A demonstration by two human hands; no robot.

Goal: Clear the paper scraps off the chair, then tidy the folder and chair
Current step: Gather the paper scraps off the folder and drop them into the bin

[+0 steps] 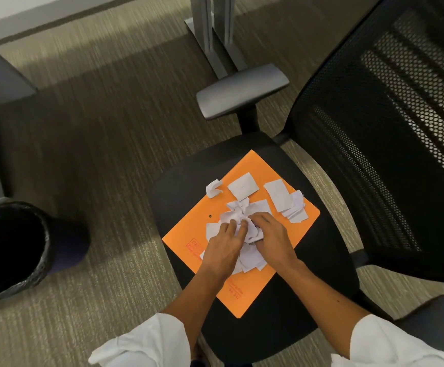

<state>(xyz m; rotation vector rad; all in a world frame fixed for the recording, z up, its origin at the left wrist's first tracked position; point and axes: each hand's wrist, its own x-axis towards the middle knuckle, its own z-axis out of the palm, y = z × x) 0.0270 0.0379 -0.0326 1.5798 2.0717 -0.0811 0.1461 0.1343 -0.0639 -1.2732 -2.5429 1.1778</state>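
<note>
An orange folder lies flat on the black seat of an office chair. White paper scraps are scattered over the folder's far half, and a crumpled heap of them sits at its middle. My left hand and my right hand press in on that heap from either side, fingers curled around the crumpled paper. More loose scraps lie to the right of my hands, apart from them.
A black bin with a dark liner stands on the carpet to the left of the chair. The mesh backrest rises at the right, with a grey armrest behind the seat. A metal table leg stands further back.
</note>
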